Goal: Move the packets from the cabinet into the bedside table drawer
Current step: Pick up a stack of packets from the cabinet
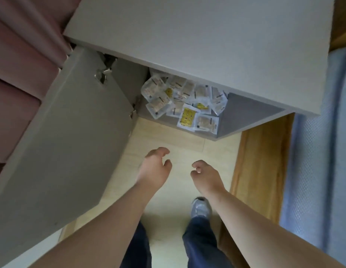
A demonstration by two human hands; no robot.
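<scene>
Packets (184, 102) are heaped inside the open cabinet (187, 35); left hand (155, 168) and right hand (206, 176) are held below, fingers loosely curled, apart, empty.

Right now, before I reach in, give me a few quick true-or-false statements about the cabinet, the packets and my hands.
1. The cabinet door stands open. True.
2. The left hand holds a packet. False: it is empty, fingers loosely curled.
3. The packets lie in a loose pile on the cabinet floor. True.
4. The right hand is inside the cabinet. False: it hovers over the floor, short of the opening.
5. All the packets are yellow. False: most are clear; a few show yellow.
</scene>
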